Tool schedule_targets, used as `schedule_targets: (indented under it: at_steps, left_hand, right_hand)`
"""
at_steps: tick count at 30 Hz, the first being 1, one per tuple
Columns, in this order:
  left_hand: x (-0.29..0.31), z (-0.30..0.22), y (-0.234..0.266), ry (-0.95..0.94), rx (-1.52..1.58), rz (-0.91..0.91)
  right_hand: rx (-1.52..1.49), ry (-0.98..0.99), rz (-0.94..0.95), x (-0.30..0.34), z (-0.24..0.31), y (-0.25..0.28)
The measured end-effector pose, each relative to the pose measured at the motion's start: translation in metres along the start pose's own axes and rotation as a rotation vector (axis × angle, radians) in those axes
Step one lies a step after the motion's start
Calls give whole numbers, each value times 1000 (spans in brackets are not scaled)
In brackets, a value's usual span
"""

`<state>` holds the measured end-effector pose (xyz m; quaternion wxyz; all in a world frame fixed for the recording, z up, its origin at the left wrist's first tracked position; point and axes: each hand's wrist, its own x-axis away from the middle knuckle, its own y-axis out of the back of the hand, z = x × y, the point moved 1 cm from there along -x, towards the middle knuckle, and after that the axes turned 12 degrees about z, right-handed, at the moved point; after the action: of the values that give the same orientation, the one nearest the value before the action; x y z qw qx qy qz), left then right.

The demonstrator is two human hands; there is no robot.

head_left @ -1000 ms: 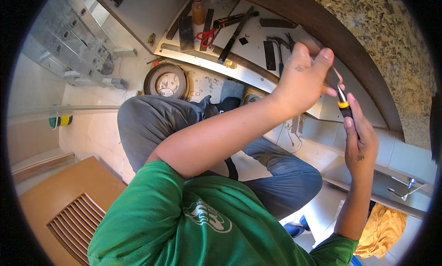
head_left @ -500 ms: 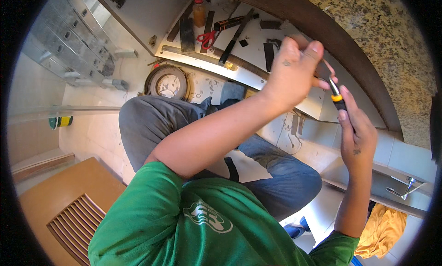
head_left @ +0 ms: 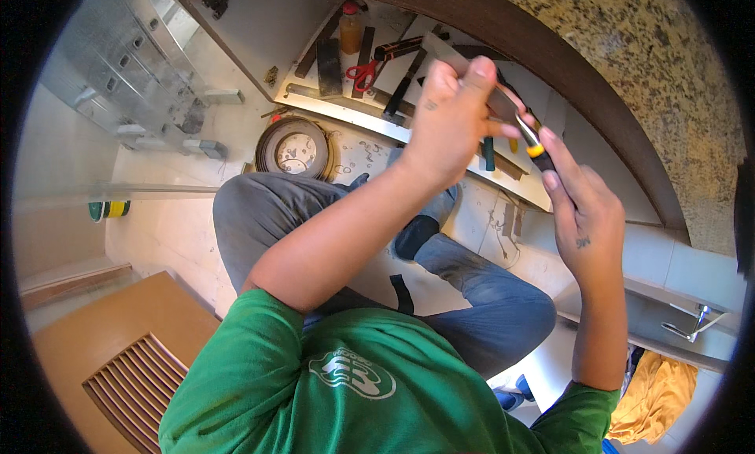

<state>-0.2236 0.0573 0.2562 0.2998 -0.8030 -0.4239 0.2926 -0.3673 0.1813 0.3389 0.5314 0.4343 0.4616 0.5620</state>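
Note:
My left hand (head_left: 448,128) is raised in front of the cabinet, its fingers closed on a flat grey metal-looking strip (head_left: 447,55) that sticks out beyond its top. My right hand (head_left: 586,214) grips the dark handle of a hand tool (head_left: 536,151) with a yellow ring and a shiny metal neck. That neck points up-left to the fingers of my left hand. Whether the strip is the tool's own blade or a separate piece I cannot tell, as my left hand covers where they meet. Below, a dark green handle (head_left: 489,154) lies on the cabinet floor.
Inside the low cabinet (head_left: 338,104) lie red-handled scissors (head_left: 362,75), a red-capped bottle (head_left: 350,33) and several dark strips. A coiled brown band (head_left: 267,151) rests on the floor. The curved granite countertop (head_left: 613,61) overhangs at right. A metal ladder (head_left: 118,69) stands at left.
Both hands have shifted left with the tool and the strip. More of the grey strip shows above my left hand. My view has shifted slightly, and the green handle has come into sight.

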Motion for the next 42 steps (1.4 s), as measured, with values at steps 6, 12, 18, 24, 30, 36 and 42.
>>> schedule_targets:
  at_steps: [6,12,18,24,30,36,42]
  left_hand:
    - [4,41,-30,114,53,107]
    - [-1,58,-59,161,113,167]
    - [-7,58,-61,120,103,156]
    - [-9,60,-63,125,102,151]
    - [-11,61,-62,103,91,109]
    - [-11,61,-61,141,123,188]
    - [-11,57,-59,87,55,67]
  right_hand:
    - [-23,-114,-20,39,-22,3]
    - [-81,-171,-58,63,-39,13]
    - [-64,-166,-68,59,-43,15]
    - [-84,-152,-73,58,-46,15]
    - [-37,-184,-37,56,-46,18]
    - [-28,-72,-134,53,-44,17]
    - [-50,-160,-18,51,-43,19]
